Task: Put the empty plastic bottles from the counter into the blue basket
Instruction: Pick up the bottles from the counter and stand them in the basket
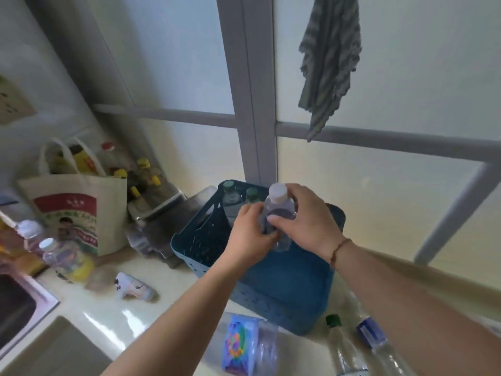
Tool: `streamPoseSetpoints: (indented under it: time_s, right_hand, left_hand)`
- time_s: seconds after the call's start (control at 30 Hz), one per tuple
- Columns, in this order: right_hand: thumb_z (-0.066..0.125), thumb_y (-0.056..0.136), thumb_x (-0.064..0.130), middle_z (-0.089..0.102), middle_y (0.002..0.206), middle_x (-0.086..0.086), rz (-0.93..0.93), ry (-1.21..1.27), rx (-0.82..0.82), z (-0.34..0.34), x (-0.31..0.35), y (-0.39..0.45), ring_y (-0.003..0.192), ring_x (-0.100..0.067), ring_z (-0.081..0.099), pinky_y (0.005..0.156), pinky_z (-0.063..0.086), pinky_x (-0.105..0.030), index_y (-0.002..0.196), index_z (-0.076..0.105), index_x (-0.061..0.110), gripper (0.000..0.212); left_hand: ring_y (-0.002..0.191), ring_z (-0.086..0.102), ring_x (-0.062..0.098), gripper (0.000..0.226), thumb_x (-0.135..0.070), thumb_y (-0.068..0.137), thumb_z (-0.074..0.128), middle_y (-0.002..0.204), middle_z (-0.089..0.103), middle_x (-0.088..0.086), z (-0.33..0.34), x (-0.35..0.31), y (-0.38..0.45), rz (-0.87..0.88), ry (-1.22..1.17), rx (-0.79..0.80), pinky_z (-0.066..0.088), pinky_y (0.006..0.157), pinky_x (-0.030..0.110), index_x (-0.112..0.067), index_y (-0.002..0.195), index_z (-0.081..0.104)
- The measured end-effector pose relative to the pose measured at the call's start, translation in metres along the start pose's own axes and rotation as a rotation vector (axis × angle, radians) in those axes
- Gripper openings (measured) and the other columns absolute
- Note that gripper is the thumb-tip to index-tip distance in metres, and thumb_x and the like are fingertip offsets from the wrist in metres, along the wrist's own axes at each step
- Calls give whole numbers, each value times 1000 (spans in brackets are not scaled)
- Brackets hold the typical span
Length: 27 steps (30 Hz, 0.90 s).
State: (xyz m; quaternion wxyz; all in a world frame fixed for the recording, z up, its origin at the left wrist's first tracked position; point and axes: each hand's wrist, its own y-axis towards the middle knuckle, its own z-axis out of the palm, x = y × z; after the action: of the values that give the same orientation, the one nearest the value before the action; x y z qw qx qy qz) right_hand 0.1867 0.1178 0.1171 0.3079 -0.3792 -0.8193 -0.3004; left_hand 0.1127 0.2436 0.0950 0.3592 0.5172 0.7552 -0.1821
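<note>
A blue basket (pixel 287 294) stands on the counter against the window wall. Two green-capped bottles (pixel 233 198) stand upright in its far corner. Both my hands hold one clear bottle with a white cap (pixel 278 202) upright over the basket's middle. My left hand (pixel 250 234) grips its lower body and my right hand (pixel 306 218) wraps its upper body from the right. Near the front edge lie a clear bottle with a colourful label (pixel 244 346), a green-capped bottle (pixel 343 346) and a blue-labelled bottle (pixel 376 340).
A printed tote bag (pixel 73 210) stands at the left with sauce bottles (pixel 143 175) behind it. Two white-capped bottles (pixel 58 253) stand by the sink (pixel 16 310). A small white toy-like object (pixel 135 289) lies on the counter. A striped cloth (pixel 328 63) hangs above.
</note>
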Motion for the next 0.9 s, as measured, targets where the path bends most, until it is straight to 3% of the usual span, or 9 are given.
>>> streamPoseSetpoints:
  time_s: [0.1, 0.17, 0.23, 0.3, 0.47, 0.6, 0.67, 0.8, 0.9]
  right_hand:
    - [80, 72, 31, 57, 121, 0, 115, -12, 43, 41, -29, 27, 111, -20, 56, 95, 46, -33, 125, 55, 22, 59]
    - [79, 73, 28, 54, 124, 0, 179, -16, 59, 62, -47, 44, 112, -19, 55, 94, 42, -27, 128, 54, 20, 61]
    - [79, 73, 26, 51, 126, -1, 215, -31, 82, 78, -60, 57, 114, -19, 54, 94, 39, -24, 130, 53, 21, 63]
    - [79, 73, 24, 52, 126, -1, 229, -17, 79, 88, -71, 64, 116, -18, 53, 94, 37, -21, 130, 54, 22, 62]
    - [78, 75, 25, 56, 121, -2, 237, -19, 33, 92, -83, 66, 113, -18, 54, 91, 36, -21, 131, 54, 21, 61]
    - [67, 84, 41, 51, 123, -1, 275, -170, 61, 93, -84, 59, 106, -24, 57, 84, 49, -34, 139, 39, 32, 62]
    - [65, 87, 42, 50, 122, -3, 281, -186, 79, 94, -84, 60, 107, -27, 57, 82, 47, -36, 140, 36, 32, 61]
    - [67, 84, 45, 49, 133, -7, 324, -131, 109, 90, -85, 60, 120, -28, 52, 92, 46, -38, 144, 33, 27, 72]
    - [70, 80, 50, 51, 138, -10, 321, -108, 92, 68, -73, 55, 124, -28, 51, 101, 45, -43, 145, 36, 20, 79]
  left_hand:
    - [75, 60, 14, 13, -27, 85, 69, 79, 58, -7, 15, 30, 38, -200, 64, 181, 43, 57, 23, -19, 86, 58]
    - [63, 54, 12, 25, -29, 89, 65, 66, 57, -6, 25, 46, 62, -260, 88, 302, 37, 50, 22, -21, 68, 53]
    - [75, 59, 22, 22, -28, 91, 62, 76, 66, 5, 30, 58, 81, -292, 142, 407, 40, 56, 28, -13, 74, 62]
    - [93, 65, 30, 20, -23, 93, 57, 100, 72, 17, 33, 62, 95, -286, 206, 456, 41, 68, 27, -6, 92, 67]
    - [106, 65, 34, 19, -23, 95, 55, 113, 70, 20, 36, 65, 107, -187, 276, 472, 46, 78, 32, -10, 104, 66]
    - [102, 66, 35, 21, -30, 96, 50, 111, 70, 18, 47, 75, 109, -180, 359, 527, 50, 78, 35, -13, 97, 61]
    - [101, 66, 36, 32, -32, 97, 45, 112, 70, 20, 52, 79, 111, -188, 406, 568, 53, 82, 38, -8, 105, 64]
    - [101, 68, 39, 39, -33, 100, 43, 112, 70, 24, 54, 76, 108, -164, 429, 657, 51, 78, 37, -1, 111, 63]
    - [72, 73, 29, 35, -35, 99, 51, 88, 79, 18, 36, 60, 95, -231, 396, 722, 60, 71, 36, -6, 90, 69]
